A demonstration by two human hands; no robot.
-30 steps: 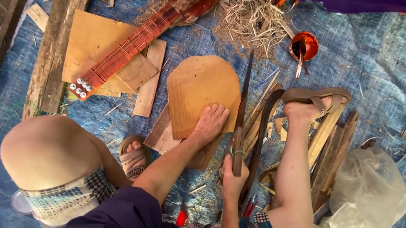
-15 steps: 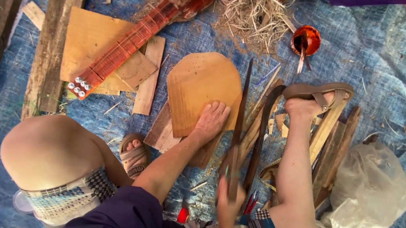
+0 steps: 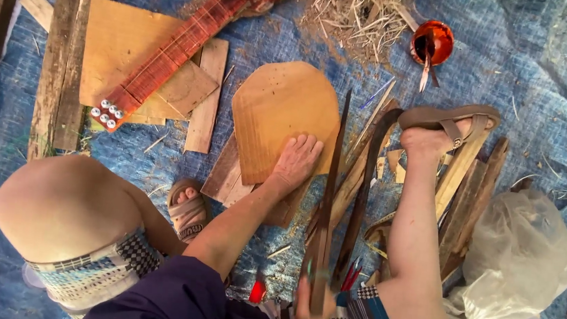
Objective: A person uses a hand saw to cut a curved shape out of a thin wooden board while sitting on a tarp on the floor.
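The left hand (image 3: 297, 164) lies open and flat on the rounded wooden board (image 3: 280, 115), pinning it to the blue tarp (image 3: 544, 73). The board looks thin, light and stiff, best held by its edges; its rounded end points away from the person. Just right of the board, the right hand (image 3: 311, 312) grips a long dark blade (image 3: 330, 198), lengthwise along the board's edge.

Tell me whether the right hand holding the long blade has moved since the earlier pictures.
Yes. The right hand has drawn back toward the body, away from the rounded wooden board, taking the long blade with it.
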